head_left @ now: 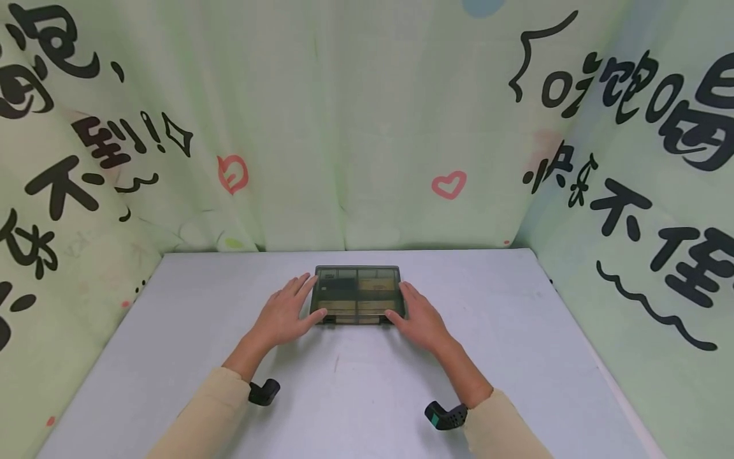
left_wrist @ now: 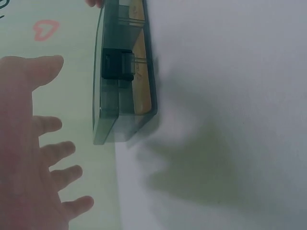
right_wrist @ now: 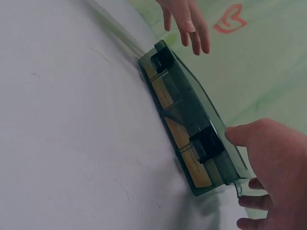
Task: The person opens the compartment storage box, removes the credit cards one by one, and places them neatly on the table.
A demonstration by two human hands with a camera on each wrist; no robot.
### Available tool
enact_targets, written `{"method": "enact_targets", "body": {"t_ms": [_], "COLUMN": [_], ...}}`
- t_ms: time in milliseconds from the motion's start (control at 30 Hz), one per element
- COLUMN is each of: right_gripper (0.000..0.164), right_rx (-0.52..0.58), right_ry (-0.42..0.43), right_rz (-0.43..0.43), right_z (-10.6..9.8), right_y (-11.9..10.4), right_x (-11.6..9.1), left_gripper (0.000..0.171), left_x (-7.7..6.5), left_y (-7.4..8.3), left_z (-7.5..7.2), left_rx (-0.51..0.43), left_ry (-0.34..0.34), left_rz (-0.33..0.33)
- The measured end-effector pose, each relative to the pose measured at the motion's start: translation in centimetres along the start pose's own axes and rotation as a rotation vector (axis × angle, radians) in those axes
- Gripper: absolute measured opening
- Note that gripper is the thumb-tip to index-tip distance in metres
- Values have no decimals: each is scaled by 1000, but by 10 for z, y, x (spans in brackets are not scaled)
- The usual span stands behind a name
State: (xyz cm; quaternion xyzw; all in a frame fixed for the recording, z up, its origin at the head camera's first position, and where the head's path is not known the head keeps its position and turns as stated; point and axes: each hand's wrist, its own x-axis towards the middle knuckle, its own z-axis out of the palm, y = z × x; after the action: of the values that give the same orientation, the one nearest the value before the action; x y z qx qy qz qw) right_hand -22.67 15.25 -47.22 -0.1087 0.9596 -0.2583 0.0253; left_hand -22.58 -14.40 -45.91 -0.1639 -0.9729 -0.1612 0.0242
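Note:
A closed, see-through dark green compartment box [head_left: 357, 299] lies flat on the white table, with tan pieces in several of its sections. Two black latches sit along its near side; one latch [right_wrist: 207, 144] is close to the right thumb in the right wrist view. My left hand [head_left: 288, 313] is held at the box's left side, its fingers spread, and the left wrist view shows a gap between hand and box. On the other side my right hand [head_left: 423, 320] has its thumb right at the lid's edge, with loosely extended fingers beside the right end.
The white table [head_left: 355, 395] reaches back to a pale green curtain [head_left: 344, 127] with black lettering and red hearts. Similar cloth hangs along the left and right sides. Each wrist wears a small black device [head_left: 265, 392].

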Motion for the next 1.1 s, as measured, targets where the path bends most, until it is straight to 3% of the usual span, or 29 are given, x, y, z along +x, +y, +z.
{"method": "enact_targets", "body": {"t_ms": [300,800,1100], "right_gripper": [80,81,80], "right_rx": [34,79,204], "right_ry": [-42,-80,-101], "right_rz": [47,48,41], "right_z": [7,8,9], "right_y": [3,5,5], "right_x": [7,10,10], "left_gripper": [75,70,69], "left_x": [9,19,20], "left_y": [0,-5,-4], "left_z": [4,16,21], "left_rx": [-207,-321,-362], "left_ry": [-120,-174,-219], "left_rz": [-56,-72,-76]}}
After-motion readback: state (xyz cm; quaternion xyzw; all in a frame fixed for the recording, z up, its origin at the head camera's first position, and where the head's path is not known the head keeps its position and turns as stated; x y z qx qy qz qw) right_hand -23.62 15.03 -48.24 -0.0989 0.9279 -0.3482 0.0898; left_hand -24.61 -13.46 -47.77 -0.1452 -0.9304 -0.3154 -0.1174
